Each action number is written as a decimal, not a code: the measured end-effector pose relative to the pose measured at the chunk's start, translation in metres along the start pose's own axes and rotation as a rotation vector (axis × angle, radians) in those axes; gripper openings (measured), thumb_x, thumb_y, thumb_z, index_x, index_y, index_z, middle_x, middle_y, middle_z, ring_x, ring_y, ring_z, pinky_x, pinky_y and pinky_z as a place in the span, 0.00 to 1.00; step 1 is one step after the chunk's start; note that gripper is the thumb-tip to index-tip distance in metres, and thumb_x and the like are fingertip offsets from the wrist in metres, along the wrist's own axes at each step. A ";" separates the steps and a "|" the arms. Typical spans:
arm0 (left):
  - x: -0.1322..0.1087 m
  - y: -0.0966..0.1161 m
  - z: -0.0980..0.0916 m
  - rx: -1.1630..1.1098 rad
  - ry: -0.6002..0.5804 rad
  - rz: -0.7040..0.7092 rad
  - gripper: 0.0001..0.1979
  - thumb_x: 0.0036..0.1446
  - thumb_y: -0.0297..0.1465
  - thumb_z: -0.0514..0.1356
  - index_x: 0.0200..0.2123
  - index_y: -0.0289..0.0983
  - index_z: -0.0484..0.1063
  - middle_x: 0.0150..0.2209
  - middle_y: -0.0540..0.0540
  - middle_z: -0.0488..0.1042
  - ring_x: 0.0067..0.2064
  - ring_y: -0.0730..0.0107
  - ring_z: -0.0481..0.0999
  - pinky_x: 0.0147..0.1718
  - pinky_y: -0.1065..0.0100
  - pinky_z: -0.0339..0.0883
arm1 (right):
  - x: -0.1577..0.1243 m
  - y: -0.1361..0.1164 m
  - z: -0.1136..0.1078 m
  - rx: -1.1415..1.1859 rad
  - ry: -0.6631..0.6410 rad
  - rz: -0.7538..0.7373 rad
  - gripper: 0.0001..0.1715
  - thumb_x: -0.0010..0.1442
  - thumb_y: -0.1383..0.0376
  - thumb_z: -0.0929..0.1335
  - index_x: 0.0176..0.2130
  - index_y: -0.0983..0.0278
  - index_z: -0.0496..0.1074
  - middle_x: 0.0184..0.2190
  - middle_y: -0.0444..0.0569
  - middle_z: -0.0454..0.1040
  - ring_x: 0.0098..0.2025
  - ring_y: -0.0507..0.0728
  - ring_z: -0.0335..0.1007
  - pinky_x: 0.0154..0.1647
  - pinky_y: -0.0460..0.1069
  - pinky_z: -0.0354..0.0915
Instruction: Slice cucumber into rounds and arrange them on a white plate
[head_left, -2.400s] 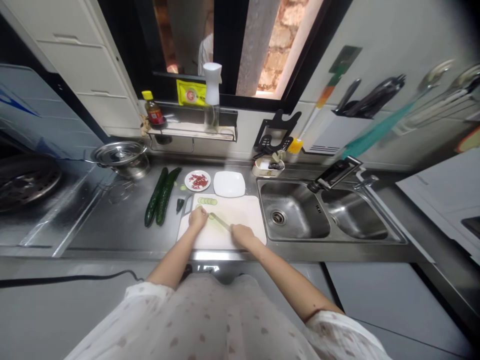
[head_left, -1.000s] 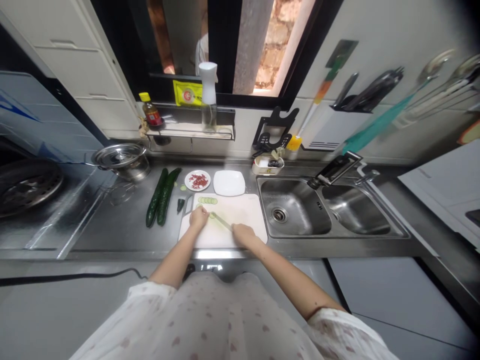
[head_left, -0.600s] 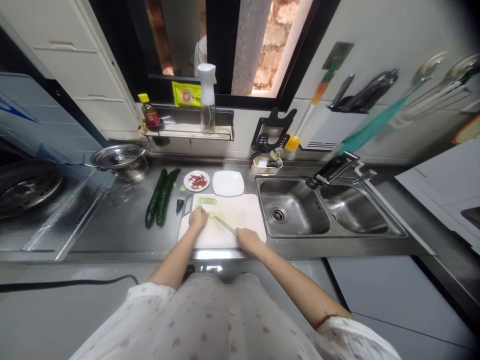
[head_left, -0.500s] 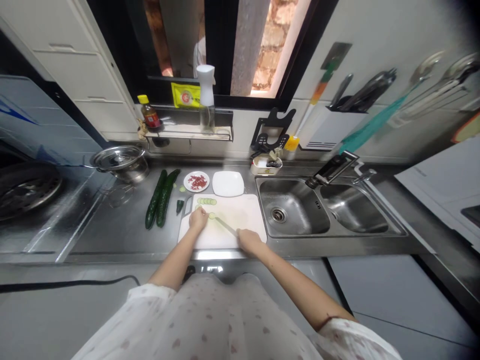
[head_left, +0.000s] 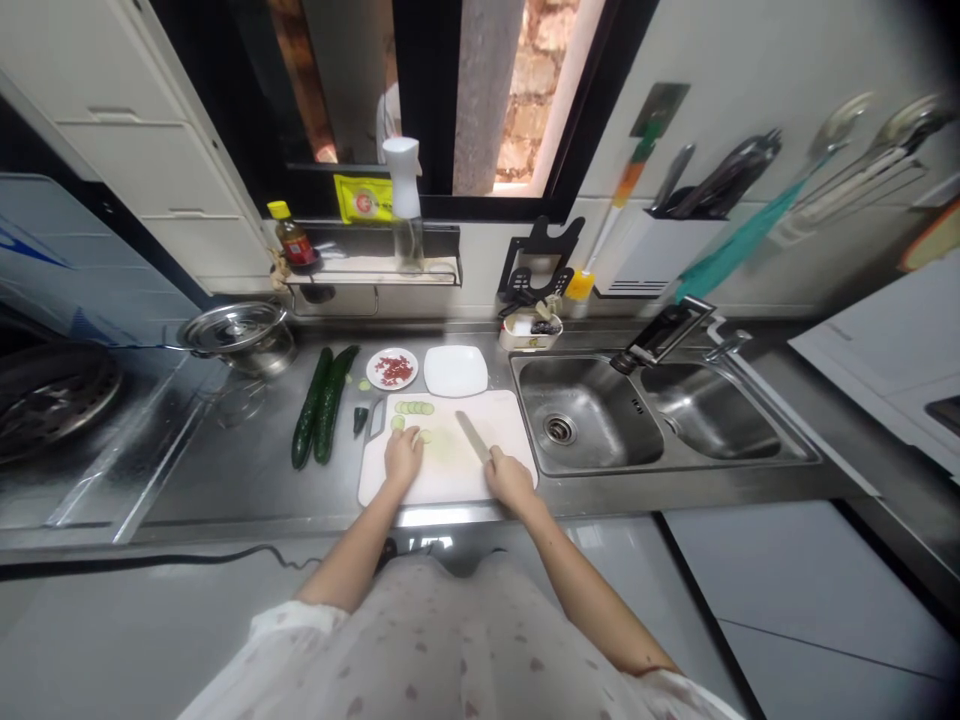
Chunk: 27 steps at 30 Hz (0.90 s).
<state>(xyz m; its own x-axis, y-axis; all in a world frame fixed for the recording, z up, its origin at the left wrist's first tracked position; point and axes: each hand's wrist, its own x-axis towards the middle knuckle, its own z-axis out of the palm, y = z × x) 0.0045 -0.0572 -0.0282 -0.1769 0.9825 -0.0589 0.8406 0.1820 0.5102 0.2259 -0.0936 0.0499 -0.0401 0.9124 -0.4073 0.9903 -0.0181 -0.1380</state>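
Note:
My right hand [head_left: 511, 482] is closed around the handle of a kitchen knife [head_left: 472, 435], whose blade points up and left over the white cutting board [head_left: 450, 484]. On the board's left side is my left hand [head_left: 405, 456], fingers apart, its tips beside a single cucumber slice [head_left: 426, 437]. Another slice [head_left: 397, 423] lies just beyond those fingers. Farther back, an overlapping row of cucumber slices [head_left: 414, 407] rests on the board. A dark green cucumber end [head_left: 360, 420] sits left of the board, near its grey handle.
Two whole cucumbers [head_left: 327, 405] lie to the left. Behind the board stand a plate of chopped red pieces [head_left: 392, 381] and a white square plate [head_left: 456, 388]. A double sink [head_left: 592, 466] borders the right side; a lidded steel pot [head_left: 262, 350] is back left.
The knife has moved right, away from the single slice, and its blade has swung more upright. My left hand's fingers have spread and reached toward that slice.

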 end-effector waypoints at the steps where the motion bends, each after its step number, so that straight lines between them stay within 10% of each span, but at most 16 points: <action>1: 0.000 0.001 0.001 0.013 -0.002 0.002 0.17 0.60 0.33 0.52 0.52 0.40 0.71 0.47 0.40 0.71 0.51 0.58 0.70 0.52 0.64 0.61 | 0.002 0.000 0.000 0.002 0.012 0.009 0.19 0.67 0.65 0.54 0.53 0.65 0.62 0.40 0.56 0.76 0.42 0.58 0.73 0.38 0.48 0.60; 27: 0.022 -0.018 -0.017 -0.207 0.078 -0.259 0.07 0.54 0.32 0.59 0.36 0.39 0.75 0.33 0.47 0.77 0.35 0.68 0.74 0.35 0.71 0.61 | 0.018 -0.011 0.004 0.049 -0.072 0.044 0.20 0.65 0.67 0.55 0.54 0.66 0.62 0.41 0.59 0.75 0.45 0.60 0.72 0.41 0.51 0.61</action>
<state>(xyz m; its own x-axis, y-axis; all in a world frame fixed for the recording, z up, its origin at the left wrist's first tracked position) -0.0232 -0.0392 -0.0245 -0.4159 0.8973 -0.1478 0.6421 0.4049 0.6510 0.2137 -0.0788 0.0409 -0.0078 0.8784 -0.4778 0.9836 -0.0794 -0.1621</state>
